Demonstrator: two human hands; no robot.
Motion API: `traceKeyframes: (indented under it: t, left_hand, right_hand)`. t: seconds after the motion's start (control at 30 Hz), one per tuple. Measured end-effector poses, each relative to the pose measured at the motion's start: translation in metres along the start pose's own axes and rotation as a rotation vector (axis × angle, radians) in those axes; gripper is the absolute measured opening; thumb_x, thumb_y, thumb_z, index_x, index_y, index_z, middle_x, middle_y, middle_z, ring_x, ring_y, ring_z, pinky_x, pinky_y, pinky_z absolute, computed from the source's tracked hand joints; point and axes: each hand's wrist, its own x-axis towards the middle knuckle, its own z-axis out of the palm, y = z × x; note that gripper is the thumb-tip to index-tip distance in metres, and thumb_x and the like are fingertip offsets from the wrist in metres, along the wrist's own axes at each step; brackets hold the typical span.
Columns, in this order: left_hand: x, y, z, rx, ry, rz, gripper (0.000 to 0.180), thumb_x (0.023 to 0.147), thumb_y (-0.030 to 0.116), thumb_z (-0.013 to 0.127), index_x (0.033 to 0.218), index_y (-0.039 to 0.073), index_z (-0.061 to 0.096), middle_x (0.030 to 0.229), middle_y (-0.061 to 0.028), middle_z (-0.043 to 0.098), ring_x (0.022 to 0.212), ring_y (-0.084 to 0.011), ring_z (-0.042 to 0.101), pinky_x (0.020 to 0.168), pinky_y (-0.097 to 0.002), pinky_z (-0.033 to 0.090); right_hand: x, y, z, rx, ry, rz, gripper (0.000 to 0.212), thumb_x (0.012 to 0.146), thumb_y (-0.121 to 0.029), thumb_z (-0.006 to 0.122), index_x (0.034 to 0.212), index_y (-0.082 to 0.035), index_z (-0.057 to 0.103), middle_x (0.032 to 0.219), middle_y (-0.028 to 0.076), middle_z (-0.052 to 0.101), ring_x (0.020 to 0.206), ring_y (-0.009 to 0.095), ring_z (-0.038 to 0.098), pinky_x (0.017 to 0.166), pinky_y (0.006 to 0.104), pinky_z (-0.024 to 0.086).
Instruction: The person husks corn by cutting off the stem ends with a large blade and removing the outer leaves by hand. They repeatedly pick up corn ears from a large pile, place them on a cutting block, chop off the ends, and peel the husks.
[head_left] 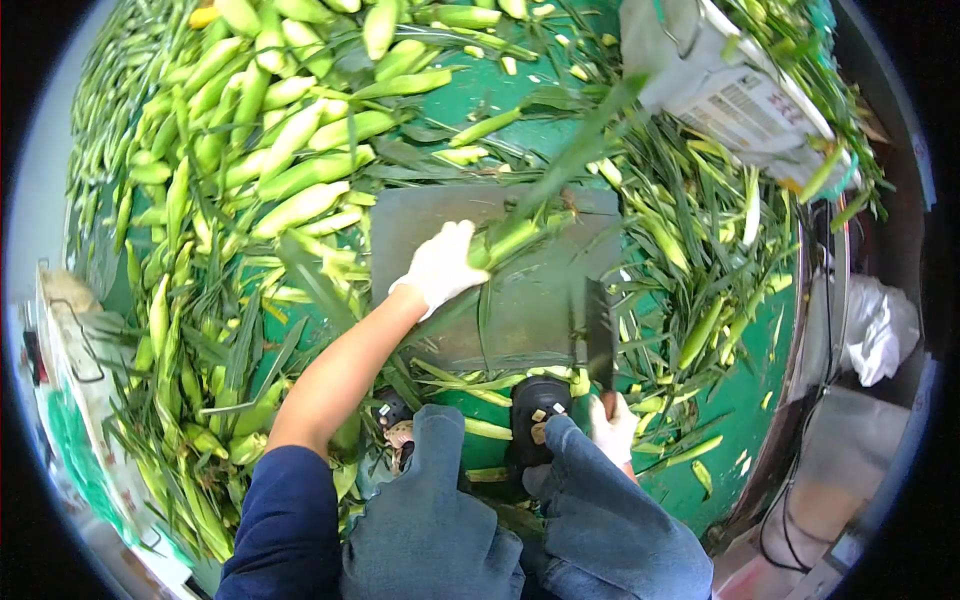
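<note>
On my feed: grey cutting board [535, 310], central. Left arm [350, 365] stretched forward, slightly inward; I have its white-gloved left hand [445, 268] gripping a leafy corn ear [512, 240], slanted above the board. Cleaver [600, 340] points forward, clenched in the right hand [613, 428] beside the knee [572, 445].

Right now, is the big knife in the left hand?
No, the right hand holds the knife, while the left hand grips a green corn ear.
</note>
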Motion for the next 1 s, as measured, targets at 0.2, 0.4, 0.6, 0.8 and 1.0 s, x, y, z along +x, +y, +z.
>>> traceKeyframes:
  t: [0.2,0.4,0.6,0.8,1.0]
  left_hand:
    - [-0.057,-0.050,0.031,0.215,0.211,-0.048,0.064,0.068,0.024,0.074,0.122,0.001,0.047,0.110,-0.0205,0.055,0.104,-0.0357,0.053,0.089,-0.0417,0.046]
    - [-0.085,-0.084,0.065,0.416,0.395,0.292,0.038,0.075,0.015,0.067,0.111,0.007,0.056,0.110,-0.0190,0.058,0.101,-0.0355,0.056,0.077,-0.0406,0.051]
    - [-0.095,-0.022,0.041,0.269,0.307,0.043,0.051,0.065,0.009,0.072,0.110,0.005,0.047,0.096,-0.0180,0.052,0.087,-0.0371,0.058,0.071,-0.0419,0.050]
    - [-0.075,-0.013,0.046,0.373,0.419,0.216,0.058,0.072,0.020,0.071,0.123,0.001,0.049,0.099,-0.0165,0.052,0.093,-0.0335,0.051,0.080,-0.0417,0.043]
    - [-0.011,0.013,0.053,0.608,0.331,0.198,0.060,0.082,0.039,0.063,0.129,0.004,0.047,0.097,-0.0152,0.054,0.088,-0.0289,0.052,0.075,-0.0396,0.043]
  right_hand:
    - [0.023,-0.055,0.022,-0.009,-0.268,-0.487,0.027,0.084,-0.024,0.064,0.104,-0.007,0.058,0.082,0.015,0.067,0.072,0.032,0.066,0.062,0.0388,0.053]
    - [0.041,-0.117,0.060,-0.488,-0.259,-0.868,0.025,0.082,-0.029,0.062,0.088,-0.008,0.053,0.073,0.014,0.061,0.063,0.031,0.063,0.054,0.0396,0.051]
    - [0.099,-0.034,0.031,-0.478,-0.006,-0.397,0.025,0.086,-0.028,0.060,0.091,-0.006,0.051,0.074,0.019,0.065,0.069,0.035,0.065,0.060,0.0434,0.053]
    - [0.091,-0.075,0.014,0.078,-0.039,-0.300,0.030,0.088,-0.032,0.061,0.090,-0.002,0.058,0.069,0.022,0.061,0.063,0.038,0.062,0.056,0.0397,0.048]
    - [0.081,-0.169,-0.020,0.571,0.187,-0.458,0.015,0.085,-0.013,0.066,0.084,-0.001,0.056,0.061,0.009,0.054,0.049,0.013,0.046,0.050,0.0280,0.040]
